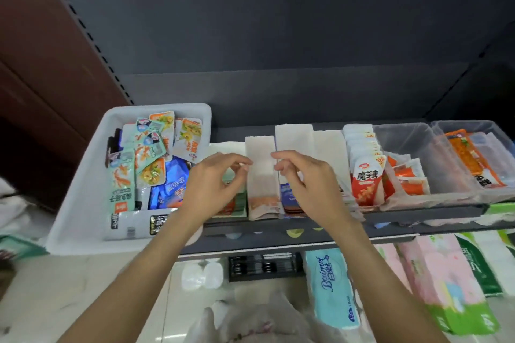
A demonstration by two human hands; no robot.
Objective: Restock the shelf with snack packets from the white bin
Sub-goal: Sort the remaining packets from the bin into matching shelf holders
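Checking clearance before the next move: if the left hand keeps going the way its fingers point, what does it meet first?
The left hand points right, toward the upright white packet in the shelf row. Its fingertips are already at that packet's left edge, so it likely meets that first; depth is unclear.

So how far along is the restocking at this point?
Partway. Done: several shelf rows already hold upright packets. In hand: the left hand and right hand are at the two sides of a pale packet standing in a middle row, apparently straightening it. Left: the white bin is still well filled with packets, and a clear tray to the right looks nearly empty.
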